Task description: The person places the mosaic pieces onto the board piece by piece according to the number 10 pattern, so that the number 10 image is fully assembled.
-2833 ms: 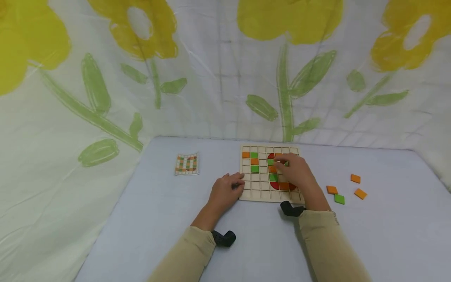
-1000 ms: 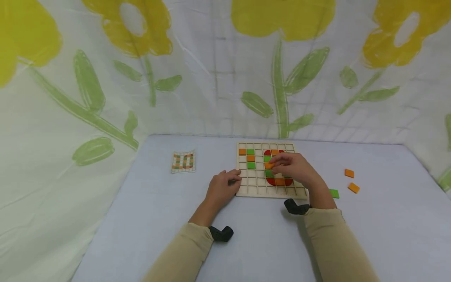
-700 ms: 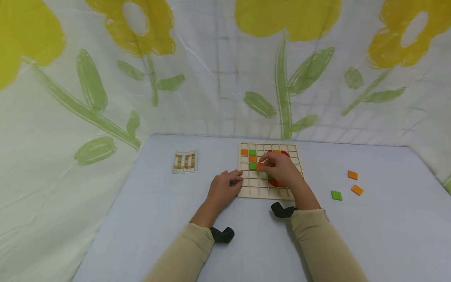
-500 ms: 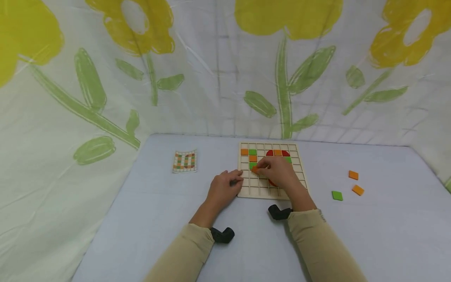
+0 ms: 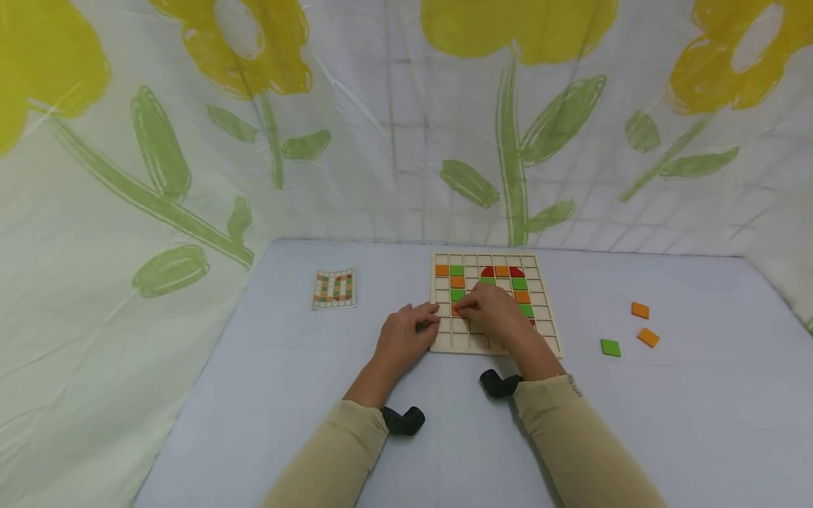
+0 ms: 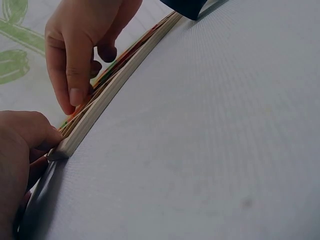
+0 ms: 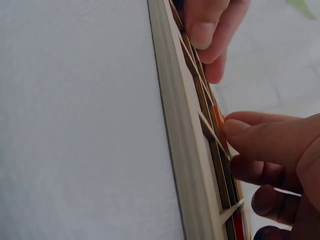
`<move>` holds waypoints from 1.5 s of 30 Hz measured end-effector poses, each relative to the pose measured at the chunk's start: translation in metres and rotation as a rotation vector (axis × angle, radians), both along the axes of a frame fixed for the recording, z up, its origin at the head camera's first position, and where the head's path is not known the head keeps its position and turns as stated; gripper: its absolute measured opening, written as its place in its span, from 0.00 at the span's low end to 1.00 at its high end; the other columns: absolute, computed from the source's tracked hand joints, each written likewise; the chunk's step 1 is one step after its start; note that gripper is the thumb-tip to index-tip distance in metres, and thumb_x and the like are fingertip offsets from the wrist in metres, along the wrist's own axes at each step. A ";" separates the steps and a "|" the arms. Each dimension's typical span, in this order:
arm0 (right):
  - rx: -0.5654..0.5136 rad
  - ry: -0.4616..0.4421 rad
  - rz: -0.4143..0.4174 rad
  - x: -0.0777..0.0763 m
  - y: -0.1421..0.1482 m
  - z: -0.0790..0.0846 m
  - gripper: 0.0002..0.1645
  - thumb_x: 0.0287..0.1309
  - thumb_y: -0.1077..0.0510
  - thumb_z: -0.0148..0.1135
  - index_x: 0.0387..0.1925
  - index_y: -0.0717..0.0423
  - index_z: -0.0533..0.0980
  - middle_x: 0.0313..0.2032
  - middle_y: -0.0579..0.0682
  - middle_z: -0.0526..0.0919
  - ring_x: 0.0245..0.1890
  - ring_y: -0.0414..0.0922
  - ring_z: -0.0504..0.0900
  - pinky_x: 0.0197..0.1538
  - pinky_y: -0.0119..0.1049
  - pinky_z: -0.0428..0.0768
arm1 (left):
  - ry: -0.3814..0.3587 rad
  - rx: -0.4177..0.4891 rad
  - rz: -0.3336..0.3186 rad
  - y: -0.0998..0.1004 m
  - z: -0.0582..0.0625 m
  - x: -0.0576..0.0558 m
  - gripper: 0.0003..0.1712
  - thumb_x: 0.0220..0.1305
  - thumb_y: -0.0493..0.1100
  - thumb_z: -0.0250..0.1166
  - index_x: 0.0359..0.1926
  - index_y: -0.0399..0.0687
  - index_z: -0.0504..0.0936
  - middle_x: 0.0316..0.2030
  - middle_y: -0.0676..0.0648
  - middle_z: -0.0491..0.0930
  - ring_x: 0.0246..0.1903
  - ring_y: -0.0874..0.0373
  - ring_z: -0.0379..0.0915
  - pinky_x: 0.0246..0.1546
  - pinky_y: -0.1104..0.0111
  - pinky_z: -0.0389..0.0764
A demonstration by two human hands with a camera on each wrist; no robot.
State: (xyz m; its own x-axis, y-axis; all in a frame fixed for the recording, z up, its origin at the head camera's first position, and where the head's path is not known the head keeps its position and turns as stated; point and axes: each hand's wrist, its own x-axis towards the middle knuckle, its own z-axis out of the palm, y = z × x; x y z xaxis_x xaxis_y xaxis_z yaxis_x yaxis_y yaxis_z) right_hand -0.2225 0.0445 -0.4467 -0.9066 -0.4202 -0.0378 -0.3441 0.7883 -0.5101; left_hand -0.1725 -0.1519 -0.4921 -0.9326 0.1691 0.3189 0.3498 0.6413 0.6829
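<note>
A pale wooden grid board lies on the table with orange, green and red tiles set in some cells. My right hand reaches over it and pinches an orange tile between thumb and fingertip, at a cell just below a green tile in the left part of the board. The hand covers part of the coloured pieces in the middle. My left hand rests at the board's left edge, its fingers relaxed and touching the rim. In the left wrist view its fingertips lie at the board's corner.
Right of the board lie a loose green tile and two orange tiles, one orange tile behind the other orange tile. A small printed pattern card lies to the left. A flower-painted curtain hangs behind the table.
My right hand has moved left across the board with an orange tile from the loose group and lowered it to a cell under the green tile. My left hand has stayed at the board's edge.
</note>
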 end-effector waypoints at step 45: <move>-0.101 -0.252 -0.507 0.007 0.197 0.011 0.31 0.60 0.56 0.64 0.63 0.64 0.72 0.55 0.67 0.75 0.51 0.58 0.74 0.47 0.42 0.74 | 0.009 0.015 0.033 0.000 0.001 -0.001 0.08 0.63 0.36 0.66 0.41 0.44 0.88 0.53 0.50 0.84 0.57 0.55 0.79 0.68 0.60 0.71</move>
